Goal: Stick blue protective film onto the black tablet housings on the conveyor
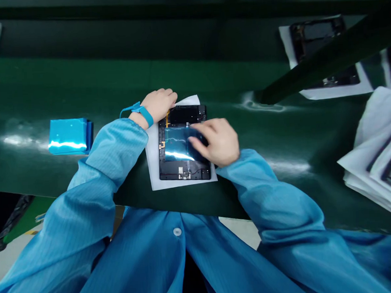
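Observation:
An opened tablet (174, 170) lies on white paper (153, 162) in front of me, its dark inside facing up. A shiny blue panel (177, 143), like a battery under film, covers its middle. My left hand (161, 102), wearing a blue wrist strap (145, 115), grips the tablet's upper left corner with fingers curled; their tips are partly hidden. Over the panel's right side is my right hand (220, 141), slightly blurred. Its thumb and forefinger are apart, and I see nothing between them. Whether its fingertips touch the panel, I cannot tell.
Left on the green table (119, 85) sits a small stack of shiny blue rectangles (68, 135). A dark post (310, 73) slants in from the right, near another opened tablet (317, 30) on paper. White sheets (373, 131) with tablet parts are piled at the right edge.

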{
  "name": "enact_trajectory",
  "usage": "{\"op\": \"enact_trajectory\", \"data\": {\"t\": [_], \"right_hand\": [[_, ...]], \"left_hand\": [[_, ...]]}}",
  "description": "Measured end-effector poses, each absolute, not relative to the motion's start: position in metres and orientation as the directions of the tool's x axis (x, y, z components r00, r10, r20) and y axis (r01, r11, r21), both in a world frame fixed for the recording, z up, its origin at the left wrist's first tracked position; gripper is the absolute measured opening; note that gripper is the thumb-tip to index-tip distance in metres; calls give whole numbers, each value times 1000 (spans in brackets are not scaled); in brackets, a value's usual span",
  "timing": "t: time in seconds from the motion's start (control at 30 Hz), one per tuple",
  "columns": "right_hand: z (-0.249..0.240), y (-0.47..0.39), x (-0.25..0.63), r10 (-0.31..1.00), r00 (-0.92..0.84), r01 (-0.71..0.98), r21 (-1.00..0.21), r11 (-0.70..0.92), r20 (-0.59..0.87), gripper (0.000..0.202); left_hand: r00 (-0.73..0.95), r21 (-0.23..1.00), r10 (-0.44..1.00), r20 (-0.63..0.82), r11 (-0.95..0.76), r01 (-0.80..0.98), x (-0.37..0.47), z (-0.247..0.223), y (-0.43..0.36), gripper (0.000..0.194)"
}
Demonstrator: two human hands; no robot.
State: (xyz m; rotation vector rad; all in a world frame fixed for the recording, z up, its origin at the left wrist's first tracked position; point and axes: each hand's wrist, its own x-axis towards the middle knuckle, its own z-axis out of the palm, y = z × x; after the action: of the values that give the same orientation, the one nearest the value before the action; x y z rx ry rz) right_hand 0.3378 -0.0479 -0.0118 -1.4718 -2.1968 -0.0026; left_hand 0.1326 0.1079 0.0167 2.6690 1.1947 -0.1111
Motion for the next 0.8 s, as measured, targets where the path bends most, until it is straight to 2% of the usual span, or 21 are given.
{"op": "enact_trajectory", "data": {"t": [0.07, 0.1, 0.17, 0.23, 0.27, 0.37, 0.43, 0.53, 0.6, 0.67, 0.8], "right_hand": [[-15, -57, 356, 921, 28, 852, -491, 182, 389, 55], [-17, -62, 363, 944, 136, 775, -625, 88, 301, 62], [-20, -72, 369, 988, 150, 550, -833, -59, 30, 69], [-23, -75, 366, 987, 27, 378, -913, -156, -157, 63], [-25, -73, 361, 982, -14, 343, -923, -172, -188, 61], [-31, -51, 342, 989, -7, 344, -929, -135, -146, 61], [-37, -21, 328, 994, 10, 353, -929, -108, -112, 61], [-45, 45, 308, 996, 39, 388, -918, -84, -75, 54], [-47, 95, 296, 994, 75, 418, -903, -100, -76, 44], [-45, 142, 287, 988, 121, 443, -885, -141, -97, 37], [-38, 198, 281, 969, 193, 475, -849, -230, -155, 39]], "left_hand": [[669, 162, 736, -106, -651, 742, 131, 29, 104, 34], [664, 167, 745, -63, -648, 743, 129, 36, 104, 34], [646, 183, 762, 31, -640, 746, 121, 51, 106, 33], [625, 195, 771, 119, -636, 747, 110, 63, 115, 31], [613, 206, 774, 161, -633, 746, 103, 67, 121, 31], [535, 265, 785, 312, -613, 745, 82, 72, 139, 28], [402, 306, 793, 458, -565, 766, 66, 71, 147, 28], [192, 348, 787, 587, -459, 817, 40, 61, 143, 43], [157, 340, 846, 510, -366, 866, 21, 51, 129, 46], [118, 290, 924, 364, -233, 928, 0, 40, 109, 45], [-32, 233, 954, 297, -40, 972, -56, 28, 60, 35]]}}
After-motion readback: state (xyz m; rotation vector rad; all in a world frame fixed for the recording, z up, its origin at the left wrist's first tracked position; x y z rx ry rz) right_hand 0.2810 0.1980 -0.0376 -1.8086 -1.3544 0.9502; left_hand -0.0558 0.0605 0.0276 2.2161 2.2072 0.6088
